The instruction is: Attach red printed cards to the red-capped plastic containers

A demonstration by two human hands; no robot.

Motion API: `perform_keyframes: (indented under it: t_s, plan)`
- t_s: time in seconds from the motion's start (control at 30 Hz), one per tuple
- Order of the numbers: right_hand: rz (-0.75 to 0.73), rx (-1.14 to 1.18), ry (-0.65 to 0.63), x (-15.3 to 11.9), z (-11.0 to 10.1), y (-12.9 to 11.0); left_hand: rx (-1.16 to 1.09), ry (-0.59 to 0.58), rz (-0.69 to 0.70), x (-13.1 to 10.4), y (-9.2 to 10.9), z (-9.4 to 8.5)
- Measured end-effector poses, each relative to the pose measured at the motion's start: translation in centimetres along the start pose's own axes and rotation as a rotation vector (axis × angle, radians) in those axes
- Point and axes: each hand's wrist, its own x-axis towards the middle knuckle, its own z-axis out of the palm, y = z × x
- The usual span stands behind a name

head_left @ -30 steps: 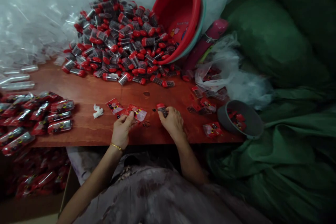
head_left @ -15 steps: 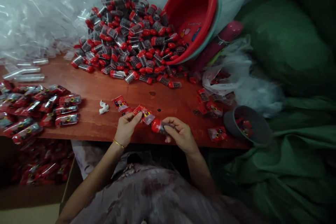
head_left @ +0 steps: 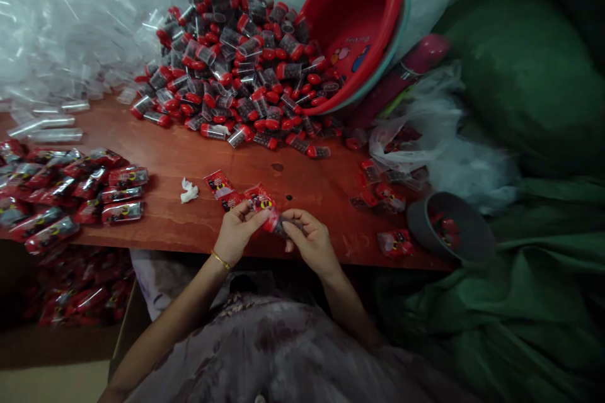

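My left hand (head_left: 235,234) is closed, pinching a small red printed plastic wrapper (head_left: 258,196) near the table's front edge. A small clear tube (head_left: 278,225) with dark contents and a red cap lies between both hands, my right hand (head_left: 312,243) shut around its body. The tube's capped end meets the wrapper at my left fingertips; whether it is inside the wrapper I cannot tell. Another flat red sachet (head_left: 218,184) lies on the table just beyond my left hand. A scrap of white tissue (head_left: 189,191) is left of it.
A large heap of red-capped tubes (head_left: 236,69) fills the back, against a tipped red basin (head_left: 359,19). Wrapped tubes (head_left: 121,194) lie at left, below empty clear sleeves (head_left: 54,134). At right are a grey bowl (head_left: 420,227), a plastic bag (head_left: 439,138) and loose packets (head_left: 394,243).
My hands have come closer together. The tube's red cap, clear of the wrapper before, now meets it at my left fingers. The view has shifted slightly.
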Motion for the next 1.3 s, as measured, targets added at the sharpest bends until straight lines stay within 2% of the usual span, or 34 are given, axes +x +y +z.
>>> perform_keyframes:
  t_s: [0.1,0.23,0.37,0.53,0.6,0.73,0.87,1.0,1.13,1.3]
  plan:
    - [-0.065,-0.053,0.077,0.1,0.5,0.2,-0.072,0.048,-0.051,0.0,-0.6,0.3]
    - [-0.128,-0.121,0.176,0.2,1.4,0.6,-0.109,0.079,-0.015,0.1,-1.1,0.6]
    - [-0.116,-0.067,0.233,0.2,2.3,0.9,-0.131,0.131,0.000,-0.1,-1.6,1.0]
    - [-0.088,-0.006,0.282,0.3,3.1,1.0,-0.095,0.128,0.039,-0.5,-2.2,1.4]
    - [-0.085,-0.023,0.239,0.5,3.2,0.9,-0.089,0.140,0.052,-0.4,-2.1,1.4]
    - [-0.045,-0.020,0.071,1.1,3.6,0.6,-0.112,0.163,0.042,-0.1,-1.3,1.1]
    - [-0.019,0.068,0.011,1.3,3.9,0.8,-0.119,0.098,-0.036,0.1,-0.3,0.6]
    - [0.011,-0.005,-0.089,0.9,3.5,1.4,-0.129,0.086,-0.077,0.1,0.0,0.3]
    - [-0.028,-0.061,-0.040,0.6,3.5,1.4,-0.111,-0.020,-0.071,-0.2,-0.2,0.2]
    - [-0.025,0.050,-0.055,0.8,4.5,0.8,-0.085,-0.020,-0.031,-0.5,0.8,-0.4]
